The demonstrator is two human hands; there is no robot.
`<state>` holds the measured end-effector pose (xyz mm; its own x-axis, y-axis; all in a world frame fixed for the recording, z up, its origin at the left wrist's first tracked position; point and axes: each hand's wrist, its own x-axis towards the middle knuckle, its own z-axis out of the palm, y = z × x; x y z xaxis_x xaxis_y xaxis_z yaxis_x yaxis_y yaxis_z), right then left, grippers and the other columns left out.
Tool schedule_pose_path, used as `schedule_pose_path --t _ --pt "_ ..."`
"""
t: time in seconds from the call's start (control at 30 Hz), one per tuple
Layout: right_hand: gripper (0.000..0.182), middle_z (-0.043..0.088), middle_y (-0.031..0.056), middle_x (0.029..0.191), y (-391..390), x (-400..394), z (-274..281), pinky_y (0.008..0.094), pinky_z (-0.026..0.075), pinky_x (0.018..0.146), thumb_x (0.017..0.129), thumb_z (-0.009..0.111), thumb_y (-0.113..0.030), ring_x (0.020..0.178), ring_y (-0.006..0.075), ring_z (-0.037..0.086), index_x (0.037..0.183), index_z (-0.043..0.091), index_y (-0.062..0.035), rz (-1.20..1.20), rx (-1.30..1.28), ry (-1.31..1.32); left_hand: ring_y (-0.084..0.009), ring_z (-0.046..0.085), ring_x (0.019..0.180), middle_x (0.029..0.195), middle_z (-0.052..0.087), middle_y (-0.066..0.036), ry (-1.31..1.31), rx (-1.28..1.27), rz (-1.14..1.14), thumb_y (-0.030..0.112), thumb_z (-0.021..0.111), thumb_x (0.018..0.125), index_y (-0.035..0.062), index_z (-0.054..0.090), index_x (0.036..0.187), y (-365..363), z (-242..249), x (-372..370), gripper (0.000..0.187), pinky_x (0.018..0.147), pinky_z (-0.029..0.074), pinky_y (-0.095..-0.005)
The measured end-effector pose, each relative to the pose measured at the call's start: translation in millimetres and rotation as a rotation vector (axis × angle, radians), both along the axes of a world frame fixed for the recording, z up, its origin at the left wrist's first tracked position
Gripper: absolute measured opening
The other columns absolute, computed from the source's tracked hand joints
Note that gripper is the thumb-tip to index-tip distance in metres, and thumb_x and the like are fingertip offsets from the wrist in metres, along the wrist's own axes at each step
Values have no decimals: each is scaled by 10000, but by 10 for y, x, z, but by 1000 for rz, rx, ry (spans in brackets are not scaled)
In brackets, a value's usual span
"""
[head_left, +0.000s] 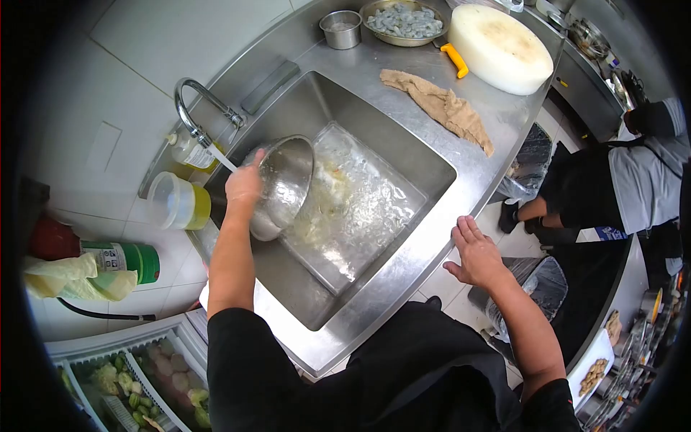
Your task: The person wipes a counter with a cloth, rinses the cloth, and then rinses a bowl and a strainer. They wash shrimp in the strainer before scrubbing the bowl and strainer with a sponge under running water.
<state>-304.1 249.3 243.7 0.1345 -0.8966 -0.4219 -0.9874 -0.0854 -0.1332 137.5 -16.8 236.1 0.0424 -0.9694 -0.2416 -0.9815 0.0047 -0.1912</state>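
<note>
My left hand (245, 186) grips the rim of a shiny metal bowl (282, 191), tilted on its side inside the sink (288, 288). From the curved faucet (188, 108), a stream of water runs down onto that hand and the bowl. The bowl's mouth faces a rectangular tub (308, 268) on the sink floor, where churning water holds some yellowish bits I cannot make out. My right hand (475, 253) is open, its fingers stretched out near the counter's front edge, and holds nothing.
On the counter are a tan cloth (440, 108), a yellow-handled tool (455, 60), a round white cutting board (500, 47), a pan of shrimp (404, 21) and a metal cup (340, 30). A plastic tub (176, 203) stands left. A person (612, 173) is at right.
</note>
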Motion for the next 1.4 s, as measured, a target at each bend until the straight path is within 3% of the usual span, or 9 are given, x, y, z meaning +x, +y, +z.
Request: schedule_pose_path --t 0.13,0.23,0.57,0.67,0.83,0.93,1.17,1.23,1.4 --pt "808 306 224 1534 -9 -1 49 450 384 1086 810 713 -431 1459 350 239 1403 397 17 4 7 -2 -368 672 974 1046 689 -203 250 -104 154 172 571 852 341 321 1500 141 -602 451 716 880 526 -451" --pt "807 306 219 1535 -19 -21 45 451 386 1084 811 709 -437 1458 346 242 1403 398 14 11 17 -6 -248 680 599 929 705 -146 859 -128 652 108 545 858 250 434 1452 549 -1010 391 621 448 551 -383" --pt "804 283 222 1544 -83 15 157 449 377 1088 831 681 -455 1469 340 212 1413 393 19 47 72 25 -317 664 891 1223 595 -171 1273 -254 1543 166 556 921 111 437 1397 1110 -2248 431 494 754 557 -458" --pt "804 291 216 1542 -88 12 164 445 371 1092 829 681 -458 1466 332 224 1412 396 17 51 63 15 -343 663 937 1171 637 -189 893 -577 1189 159 524 922 76 562 1258 1002 -2493 523 349 841 529 -424" --pt "760 331 216 1517 -176 -97 153 446 347 1105 837 680 -445 1429 338 298 1391 430 13 115 63 29 -382 631 993 1015 681 -190 855 -199 186 209 456 918 54 692 980 996 -2041 -246 289 859 500 -436" --pt "729 349 235 1496 -489 -370 60 459 319 1119 849 673 -437 1399 366 330 1373 448 16 -131 141 -250 -374 593 1116 1181 633 -209 776 432 -233 325 433 967 80 668 1125 1163 -2379 -895 375 984 452 -449" --pt "890 215 311 1526 -698 -424 -518 503 215 1163 839 640 -518 1413 485 218 1461 311 28 -221 -394 -38 -419 310 1396 1502 313 -285 557 710 19 323 454 970 -45 348 1431 972 -2987 -1643 600 1154 277 -467" --pt "912 193 321 1527 -717 -412 -487 530 196 1160 842 618 -534 1407 506 197 1473 284 33 -216 -358 -42 -423 255 1423 1518 265 -309 456 382 27 333 484 949 -75 216 1471 1108 -4400 -1540 714 1184 210 -442" --pt "931 178 324 1525 -799 -467 -463 552 189 1153 826 625 -550 1405 516 175 1481 280 14 -187 -329 -20 -425 288 1409 1516 283 -294 427 334 267 285 476 940 -57 215 1476 843 -3567 -1715 688 1180 209 -477"
